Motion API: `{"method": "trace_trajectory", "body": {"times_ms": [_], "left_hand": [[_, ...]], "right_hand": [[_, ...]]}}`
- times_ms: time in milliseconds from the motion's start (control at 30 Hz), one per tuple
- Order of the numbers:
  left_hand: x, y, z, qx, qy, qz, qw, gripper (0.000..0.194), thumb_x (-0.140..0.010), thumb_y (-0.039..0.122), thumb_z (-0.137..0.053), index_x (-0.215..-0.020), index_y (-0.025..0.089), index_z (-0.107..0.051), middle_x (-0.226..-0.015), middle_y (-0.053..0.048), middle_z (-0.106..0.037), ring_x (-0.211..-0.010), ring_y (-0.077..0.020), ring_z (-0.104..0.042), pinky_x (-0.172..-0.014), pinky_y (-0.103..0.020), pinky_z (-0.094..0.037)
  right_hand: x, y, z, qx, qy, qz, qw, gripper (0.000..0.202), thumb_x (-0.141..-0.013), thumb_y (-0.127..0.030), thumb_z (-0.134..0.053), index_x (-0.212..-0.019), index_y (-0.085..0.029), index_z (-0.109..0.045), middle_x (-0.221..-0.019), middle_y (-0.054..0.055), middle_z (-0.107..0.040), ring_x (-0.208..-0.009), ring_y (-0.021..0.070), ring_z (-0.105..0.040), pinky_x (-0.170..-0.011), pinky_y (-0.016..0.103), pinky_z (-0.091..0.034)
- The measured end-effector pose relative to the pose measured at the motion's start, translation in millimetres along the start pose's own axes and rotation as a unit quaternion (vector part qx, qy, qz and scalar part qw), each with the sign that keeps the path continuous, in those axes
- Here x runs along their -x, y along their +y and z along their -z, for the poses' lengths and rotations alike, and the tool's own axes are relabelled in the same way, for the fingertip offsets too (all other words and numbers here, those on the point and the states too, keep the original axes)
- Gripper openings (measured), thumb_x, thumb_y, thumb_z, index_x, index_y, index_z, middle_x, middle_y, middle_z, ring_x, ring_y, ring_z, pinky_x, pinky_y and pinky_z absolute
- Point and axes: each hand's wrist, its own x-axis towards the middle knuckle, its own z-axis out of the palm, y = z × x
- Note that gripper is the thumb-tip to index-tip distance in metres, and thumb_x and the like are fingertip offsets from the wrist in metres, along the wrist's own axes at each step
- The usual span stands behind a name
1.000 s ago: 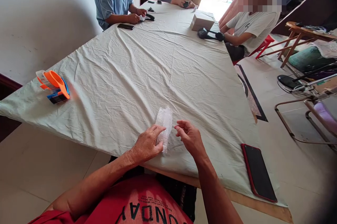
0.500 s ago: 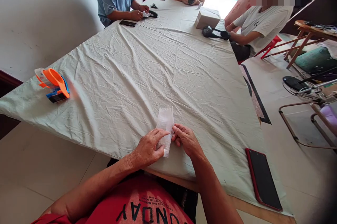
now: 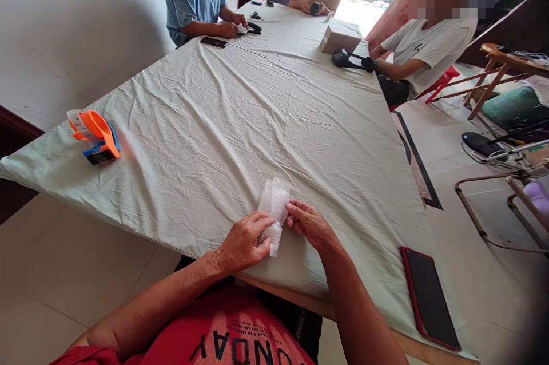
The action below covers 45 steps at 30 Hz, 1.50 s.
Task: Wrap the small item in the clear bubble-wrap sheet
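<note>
A small piece of translucent bubble wrap lies at the near edge of the cloth-covered table, between my two hands. My left hand rests over its lower left side, fingers bent and closed on the wrap. With thumb and forefinger, my right hand pinches the wrap's right edge; the other fingers curl underneath. The wrap looks folded or layered, and whether anything is inside cannot be made out.
An orange and blue tape dispenser stands at the left on the tablecloth. A red-cased phone lies at the near right. Three people sit around the far part, near a box, a black device and another phone.
The upper right part of the wrap has spread outward to the right, with my right hand moving slightly that way. The whole view has shifted a little.
</note>
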Motion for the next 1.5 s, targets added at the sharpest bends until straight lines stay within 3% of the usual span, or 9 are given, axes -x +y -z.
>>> {"method": "trace_trajectory", "body": {"times_ms": [233, 433, 567, 667, 833, 967, 1167, 1367, 1500], "left_hand": [[0, 0, -1.1, 0.007, 0.012, -0.005, 1.0, 0.036, -0.08, 0.012, -0.058, -0.115, 0.016, -0.062, -0.115, -0.01, -0.066, -0.109, -0.0218, -0.064, -0.099, -0.037, -0.053], [0, 4, 1.9, -0.02, -0.008, 0.009, 1.0, 0.044, -0.078, 0.011, -0.059, -0.121, 0.019, -0.06, -0.128, -0.012, -0.057, -0.115, -0.0225, -0.061, -0.098, -0.036, -0.054], [-3, 8, 5.1, -0.067, -0.041, -0.048, 0.996, 0.05, -0.081, 0.007, -0.054, -0.128, 0.021, -0.057, -0.144, -0.011, -0.05, -0.126, -0.0229, -0.056, -0.106, -0.038, -0.05], [-5, 7, 5.4, -0.08, -0.064, -0.069, 0.992, 0.041, -0.081, 0.007, -0.053, -0.12, 0.018, -0.061, -0.126, -0.01, -0.064, -0.118, -0.0237, -0.061, -0.104, -0.039, -0.051], [-4, 4, 2.8, -0.044, -0.027, -0.033, 0.998, 0.033, -0.081, 0.008, -0.054, -0.111, 0.016, -0.065, -0.117, -0.011, -0.067, -0.111, -0.0246, -0.063, -0.1, -0.039, -0.053], [-3, 2, 2.3, 0.01, 0.004, 0.0, 1.0, 0.033, -0.079, 0.008, -0.056, -0.11, 0.017, -0.064, -0.112, -0.009, -0.068, -0.106, -0.0225, -0.064, -0.096, -0.036, -0.053], [2, -1, -1.6, 0.023, 0.047, 0.011, 0.999, 0.034, -0.08, 0.008, -0.054, -0.111, 0.019, -0.064, -0.11, -0.008, -0.062, -0.099, -0.02, -0.064, -0.091, -0.034, -0.054], [5, -3, -8.2, -0.001, 0.126, 0.053, 0.991, 0.053, -0.076, 0.015, -0.063, -0.127, 0.016, -0.052, -0.124, -0.013, -0.054, -0.118, -0.027, -0.054, -0.102, -0.044, -0.049], [1, -8, -2.1, 0.043, 0.087, 0.054, 0.994, 0.065, -0.076, 0.014, -0.064, -0.138, 0.019, -0.045, -0.136, -0.013, -0.052, -0.126, -0.0274, -0.05, -0.11, -0.045, -0.041]], "right_hand": [[-14, -4, -7, 0.047, 0.004, 0.057, 0.997, 0.038, -0.06, -0.048, -0.079, -0.073, -0.018, -0.061, -0.057, -0.005, -0.054, -0.047, 0.008, -0.04, -0.045, 0.021, -0.027], [-22, 10, -24, 0.236, 0.165, 0.19, 0.939, 0.03, -0.067, -0.041, -0.064, -0.057, -0.022, -0.044, -0.054, -0.006, -0.042, -0.054, 0.0107, -0.036, -0.054, 0.026, -0.027], [-20, 11, -31, 0.282, 0.204, 0.203, 0.915, 0.029, -0.069, -0.038, -0.06, -0.055, -0.023, -0.039, -0.052, -0.007, -0.037, -0.053, 0.0109, -0.033, -0.056, 0.027, -0.026], [-21, 10, -32, 0.247, 0.179, 0.201, 0.931, 0.029, -0.068, -0.038, -0.063, -0.056, -0.023, -0.042, -0.054, -0.006, -0.04, -0.056, 0.0116, -0.036, -0.057, 0.027, -0.028], [-21, 11, -31, 0.05, 0.083, 0.161, 0.982, 0.031, -0.066, -0.044, -0.074, -0.065, -0.022, -0.053, -0.06, -0.004, -0.051, -0.056, 0.0124, -0.042, -0.054, 0.026, -0.034], [-8, 9, -32, -0.05, 0.032, 0.173, 0.983, 0.031, -0.066, -0.044, -0.081, -0.076, -0.022, -0.062, -0.069, -0.002, -0.062, -0.061, 0.0138, -0.051, -0.06, 0.027, -0.042], [15, 5, -34, -0.044, -0.009, 0.202, 0.978, 0.026, -0.073, -0.042, -0.081, -0.081, -0.022, -0.065, -0.076, -0.001, -0.065, -0.072, 0.0159, -0.058, -0.07, 0.029, -0.047], [28, 11, -32, -0.003, 0.002, 0.215, 0.977, 0.027, -0.076, -0.044, -0.078, -0.077, -0.023, -0.061, -0.071, -0.002, -0.061, -0.067, 0.0155, -0.055, -0.066, 0.029, -0.046], [36, 20, -36, 0.063, 0.012, 0.248, 0.967, 0.021, -0.08, -0.04, -0.073, -0.077, -0.023, -0.061, -0.08, 0.001, -0.069, -0.076, 0.0196, -0.062, -0.074, 0.032, -0.049]]}}
